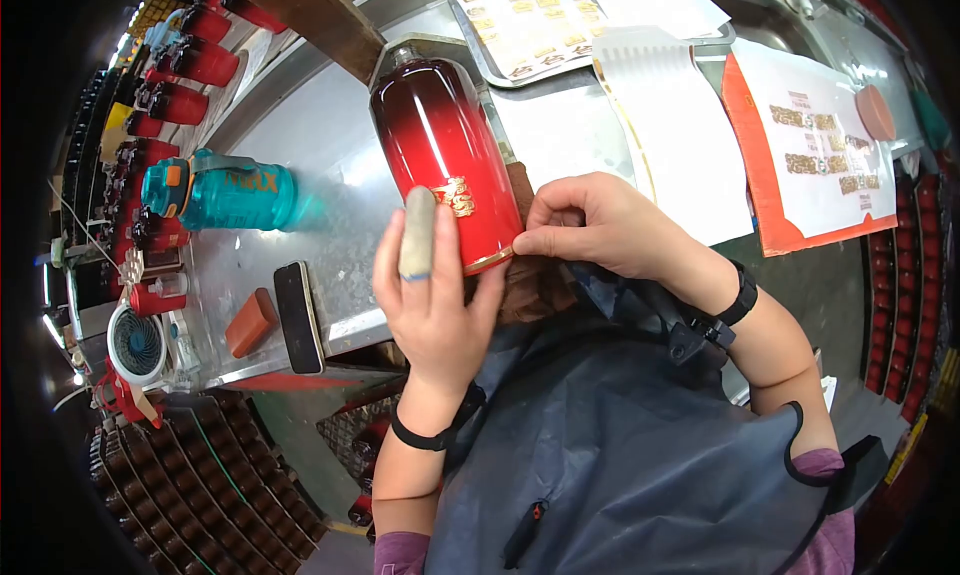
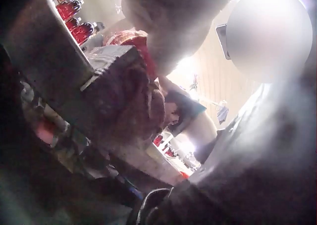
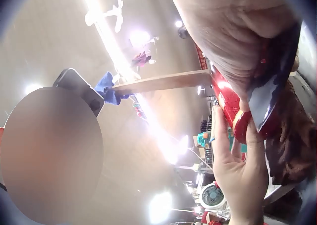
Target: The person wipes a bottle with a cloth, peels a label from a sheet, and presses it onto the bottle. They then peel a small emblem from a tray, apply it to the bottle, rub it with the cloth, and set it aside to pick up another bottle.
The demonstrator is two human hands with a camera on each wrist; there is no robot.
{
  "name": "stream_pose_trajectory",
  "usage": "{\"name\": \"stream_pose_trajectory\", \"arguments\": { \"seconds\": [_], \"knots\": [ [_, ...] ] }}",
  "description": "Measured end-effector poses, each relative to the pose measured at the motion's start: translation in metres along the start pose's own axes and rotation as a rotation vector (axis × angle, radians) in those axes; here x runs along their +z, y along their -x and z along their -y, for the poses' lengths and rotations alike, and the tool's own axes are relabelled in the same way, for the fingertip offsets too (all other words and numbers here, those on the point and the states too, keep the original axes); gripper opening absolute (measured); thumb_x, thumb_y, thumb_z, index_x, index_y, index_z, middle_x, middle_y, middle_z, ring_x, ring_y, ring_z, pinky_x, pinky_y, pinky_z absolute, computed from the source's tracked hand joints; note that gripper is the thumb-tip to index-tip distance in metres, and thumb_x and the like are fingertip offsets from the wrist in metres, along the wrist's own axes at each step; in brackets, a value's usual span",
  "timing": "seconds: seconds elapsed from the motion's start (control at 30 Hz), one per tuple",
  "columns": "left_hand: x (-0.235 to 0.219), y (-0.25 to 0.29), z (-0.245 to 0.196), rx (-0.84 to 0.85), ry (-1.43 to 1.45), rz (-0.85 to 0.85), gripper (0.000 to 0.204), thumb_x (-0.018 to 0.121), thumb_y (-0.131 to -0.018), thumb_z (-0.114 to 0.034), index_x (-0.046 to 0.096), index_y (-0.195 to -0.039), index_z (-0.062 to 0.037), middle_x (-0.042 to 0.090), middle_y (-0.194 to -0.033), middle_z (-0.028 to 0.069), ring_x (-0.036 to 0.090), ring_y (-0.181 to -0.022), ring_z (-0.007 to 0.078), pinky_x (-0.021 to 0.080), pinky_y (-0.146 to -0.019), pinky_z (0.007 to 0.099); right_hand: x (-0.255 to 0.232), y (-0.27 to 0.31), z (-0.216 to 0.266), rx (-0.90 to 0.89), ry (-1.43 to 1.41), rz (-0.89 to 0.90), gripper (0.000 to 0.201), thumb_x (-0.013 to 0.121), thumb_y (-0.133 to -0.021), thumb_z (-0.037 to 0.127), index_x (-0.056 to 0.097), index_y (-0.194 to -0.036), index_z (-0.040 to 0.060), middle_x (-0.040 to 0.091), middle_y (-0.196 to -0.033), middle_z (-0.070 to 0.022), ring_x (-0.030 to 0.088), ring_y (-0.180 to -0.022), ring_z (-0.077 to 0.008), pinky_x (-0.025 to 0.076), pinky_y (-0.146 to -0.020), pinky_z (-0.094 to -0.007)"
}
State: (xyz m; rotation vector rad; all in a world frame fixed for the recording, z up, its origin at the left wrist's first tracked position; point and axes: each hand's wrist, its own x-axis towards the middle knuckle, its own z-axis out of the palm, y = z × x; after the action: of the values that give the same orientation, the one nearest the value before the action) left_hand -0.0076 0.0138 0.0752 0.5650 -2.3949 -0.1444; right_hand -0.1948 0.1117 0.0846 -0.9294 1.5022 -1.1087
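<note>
A glossy bottle (image 1: 440,125), dark at the neck and red below, lies on its side with a gold emblem (image 1: 458,197) facing up. My left hand (image 1: 430,285) holds its lower left part, fingers along the side and thumb at the base; a pale finger cot (image 1: 417,237) covers one finger. A narrow gold strip (image 1: 488,263) runs along the base edge. At that edge's right end, my right hand (image 1: 600,225) pinches the strip between thumb and curled forefinger. In the right wrist view, the left hand (image 3: 242,173) supports the bottle (image 3: 228,103) from the opposite side.
A wooden beam (image 1: 310,15) reaches the bottle's neck. Left on the metal table (image 1: 330,215) are a teal water bottle (image 1: 240,195), a phone (image 1: 299,317) and a brown case (image 1: 251,323). Sticker sheets (image 1: 530,20) and a white backing sheet (image 1: 680,125) lie right. Brown cloth (image 3: 292,146) sits beneath.
</note>
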Motion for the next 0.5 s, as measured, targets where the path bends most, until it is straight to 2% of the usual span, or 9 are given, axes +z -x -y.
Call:
{"name": "stream_pose_trajectory", "arguments": {
  "seconds": [0.03, 0.13, 0.27, 0.37, 0.43, 0.5],
  "knots": [
    [0.001, 0.0, 0.007, 0.008, 0.028, 0.016, 0.072, 0.083, -0.074, -0.013, 0.053, -0.139, -0.0021, 0.054, -0.14, 0.0193, 0.052, -0.127, 0.0398, 0.045, -0.101, 0.0447, 0.0, 0.001, 0.0, -0.016, -0.003, -0.013, 0.018, 0.076, -0.088, 0.017, 0.068, -0.082, 0.0024, 0.054, -0.066, 0.0059, 0.043, -0.062, -0.0026, 0.035, -0.055, -0.0221],
    [0.001, 0.004, 0.01, -0.047, 0.109, 0.039, 0.071, 0.082, -0.076, -0.014, 0.053, -0.139, -0.0007, 0.053, -0.14, 0.021, 0.052, -0.126, 0.0403, 0.044, -0.103, 0.0454, -0.002, 0.008, 0.009, -0.056, 0.032, -0.027, 0.016, 0.076, -0.088, 0.016, 0.068, -0.083, 0.0031, 0.053, -0.065, 0.0062, 0.043, -0.061, -0.0028, 0.035, -0.055, -0.0215],
    [0.002, 0.007, 0.012, -0.081, 0.166, 0.035, 0.071, 0.082, -0.078, -0.017, 0.052, -0.14, 0.0012, 0.053, -0.14, 0.0229, 0.053, -0.125, 0.0404, 0.044, -0.103, 0.0457, -0.004, 0.014, 0.015, -0.016, 0.013, -0.016, 0.015, 0.076, -0.088, 0.016, 0.068, -0.084, 0.0037, 0.054, -0.066, 0.006, 0.044, -0.061, -0.0027, 0.036, -0.055, -0.0211],
    [0.004, 0.009, 0.015, -0.107, 0.204, 0.041, 0.071, 0.082, -0.079, -0.019, 0.051, -0.139, 0.0028, 0.053, -0.139, 0.0243, 0.054, -0.124, 0.0406, 0.045, -0.102, 0.0451, -0.004, 0.014, 0.013, -0.072, -0.006, -0.033, 0.014, 0.076, -0.088, 0.016, 0.068, -0.085, 0.004, 0.055, -0.066, 0.0057, 0.046, -0.061, -0.0025, 0.037, -0.055, -0.0209],
    [0.005, 0.009, 0.017, -0.071, 0.228, 0.003, 0.069, 0.08, -0.084, -0.015, 0.049, -0.143, 0.0022, 0.054, -0.14, 0.0221, 0.056, -0.123, 0.036, 0.045, -0.103, 0.0405, -0.006, 0.012, 0.012, -0.031, 0.003, -0.023, 0.014, 0.075, -0.089, 0.016, 0.069, -0.085, 0.0035, 0.055, -0.066, 0.0057, 0.046, -0.061, -0.0026, 0.037, -0.055, -0.0209],
    [0.004, 0.011, 0.017, -0.091, 0.246, 0.014, 0.069, 0.079, -0.084, -0.015, 0.048, -0.143, 0.0023, 0.054, -0.14, 0.0221, 0.056, -0.124, 0.0361, 0.045, -0.103, 0.0403, -0.005, 0.009, 0.008, -0.027, 0.007, -0.023, 0.015, 0.075, -0.089, 0.016, 0.069, -0.085, 0.0032, 0.056, -0.066, 0.0054, 0.046, -0.061, -0.0025, 0.037, -0.055, -0.0207]
  ]
}}
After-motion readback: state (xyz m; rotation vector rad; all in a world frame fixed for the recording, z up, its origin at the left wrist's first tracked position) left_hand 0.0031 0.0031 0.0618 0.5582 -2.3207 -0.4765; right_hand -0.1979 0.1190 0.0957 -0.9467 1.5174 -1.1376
